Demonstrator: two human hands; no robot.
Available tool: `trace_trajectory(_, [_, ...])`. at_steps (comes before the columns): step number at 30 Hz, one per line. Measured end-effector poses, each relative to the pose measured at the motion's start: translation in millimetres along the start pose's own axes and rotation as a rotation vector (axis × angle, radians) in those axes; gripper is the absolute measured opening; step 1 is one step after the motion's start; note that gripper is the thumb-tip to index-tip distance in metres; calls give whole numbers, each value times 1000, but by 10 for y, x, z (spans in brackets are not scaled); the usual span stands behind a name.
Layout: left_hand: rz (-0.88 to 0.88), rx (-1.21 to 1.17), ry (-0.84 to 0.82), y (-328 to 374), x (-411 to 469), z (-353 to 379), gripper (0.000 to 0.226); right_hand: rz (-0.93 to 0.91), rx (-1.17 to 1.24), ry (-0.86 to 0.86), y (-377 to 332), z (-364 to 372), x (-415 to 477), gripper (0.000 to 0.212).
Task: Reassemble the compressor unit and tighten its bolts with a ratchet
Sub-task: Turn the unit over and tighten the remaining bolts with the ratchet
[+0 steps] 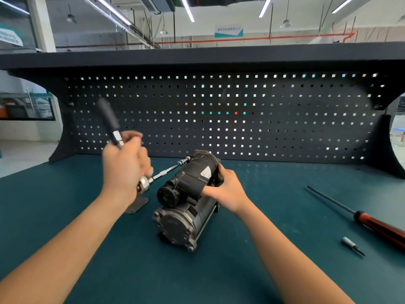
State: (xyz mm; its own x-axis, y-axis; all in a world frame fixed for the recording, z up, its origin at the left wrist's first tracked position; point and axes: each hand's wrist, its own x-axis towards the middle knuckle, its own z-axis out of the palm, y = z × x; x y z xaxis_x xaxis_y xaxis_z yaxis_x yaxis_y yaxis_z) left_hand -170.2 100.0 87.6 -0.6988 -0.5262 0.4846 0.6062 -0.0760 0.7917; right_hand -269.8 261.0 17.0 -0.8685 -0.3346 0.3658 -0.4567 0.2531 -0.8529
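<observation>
Head view, and the compressor unit sits near the middle of the teal table, lying on its side with its round grey end cap toward the person and its black upper housing angled away toward the pegboard. Left hand is on the ratchet, fingers curled tight round the shaft just below the black grip, and that grip points up and to the left, blurred. Down at the heel of the hand the shiny ratchet head shows, and from it a slim extension bar runs up and to the right, straight to a socket seated against the far top corner of the compressor's black housing. Over on the other side, the right hand clamps the housing, its fingers wrapped over the far right edge and the thumb pressed along the near side. Just beneath the left wrist a small dark metal plate lies flat on the table, close beside the compressor but apart from it; holes show at its corners. Well off to the right rests a long screwdriver with a red and black handle, its thin shaft pointing back toward the pegboard, and near that handle, on the side toward the person, lies a short driver bit with a silver body and a dark tip.
</observation>
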Motion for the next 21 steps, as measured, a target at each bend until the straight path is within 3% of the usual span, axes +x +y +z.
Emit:
trace_trajectory(3, [327,644,-564,57,-150,134,17,-9,2,-17,-33,-13,19,58])
trace_trajectory(4, [369,805,-754,59,-179,144,12,-16,5,-26,-40,-20,22,57])
trace_trajectory(5, [383,877,-843,66,-186,134,6,-16,15,-33,-40,-27,12,58])
trace_trajectory(7, [396,765,-726,63,-150,83,4,-10,50,-38,-26,-35,18,59])
trace_trajectory(9, [267,394,-360,28,-102,-1,9,-7,64,-47,-4,-25,22,53])
trace_trajectory(12, [-247,-325,163,-118,70,-239,25,-11,72,-25,4,7,6,53])
trace_trajectory(14, [-537,-646,368,-230,70,-340,29,-2,62,-5,-8,28,-16,59])
trace_trajectory(16, [-618,-685,408,-310,38,-351,29,-19,99,2,-19,37,-30,57])
trace_trajectory(18, [-568,-635,363,-316,38,-312,30,-43,148,9,-36,36,-51,55])
trace_trajectory(21, [-212,-295,170,-184,40,-221,25,-14,124,3,-31,38,-30,61])
